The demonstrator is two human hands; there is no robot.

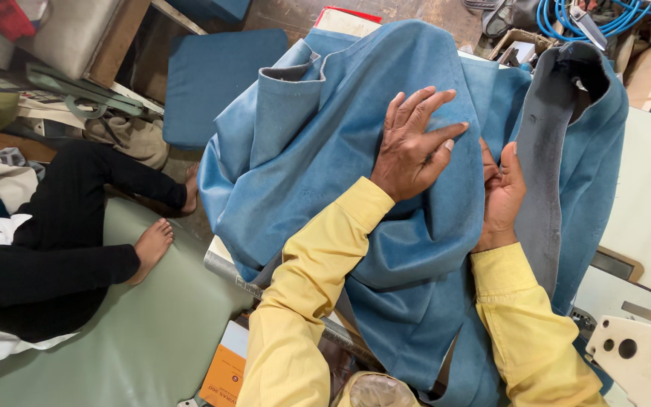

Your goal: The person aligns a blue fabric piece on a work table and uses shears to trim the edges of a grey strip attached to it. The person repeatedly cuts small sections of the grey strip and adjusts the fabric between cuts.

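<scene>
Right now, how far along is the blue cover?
Done: the blue fabric cover already drapes over the form beneath. In hand: the left hand presses flat on top while the right hand grips a fold beside the grey lining. Left: the lower fabric hangs loose and creased.

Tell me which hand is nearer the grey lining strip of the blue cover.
Right. The right hand grips the blue fabric cover right beside the grey lining strip; the left hand lies flat on the blue face, farther away.

Upholstery workshop: foam cushions [216, 75], blue hoses [566, 19], sewing machine [642, 354].
</scene>
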